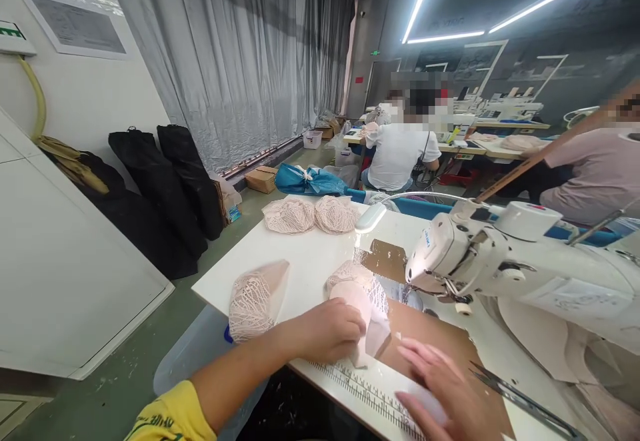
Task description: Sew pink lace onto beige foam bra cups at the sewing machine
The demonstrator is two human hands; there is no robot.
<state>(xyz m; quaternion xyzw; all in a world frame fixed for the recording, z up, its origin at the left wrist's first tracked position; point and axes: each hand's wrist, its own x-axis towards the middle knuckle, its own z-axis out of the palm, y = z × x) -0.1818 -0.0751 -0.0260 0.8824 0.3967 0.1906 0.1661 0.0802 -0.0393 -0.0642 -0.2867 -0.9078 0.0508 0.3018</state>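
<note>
My left hand (333,331) has its fingers curled onto a beige lace bra cup (350,288) on the white table. A pale flap of fabric hangs from the cup toward the table's front edge. My right hand (440,381) is held low to the right, over the brown board (420,334), with fingers apart and nothing in them. Just beyond the cup stands a white sewing machine (480,254), its needle area near the lace. Another lace cup (250,304) with a sheer edge lies to the left of my left hand.
Farther back on the table (310,251) lie two lace cups (310,214) side by side. Black scissors (525,398) rest at the right. A measuring tape (360,391) runs along the front edge. A lamp (371,217) reaches over the table. Co-workers sit beyond.
</note>
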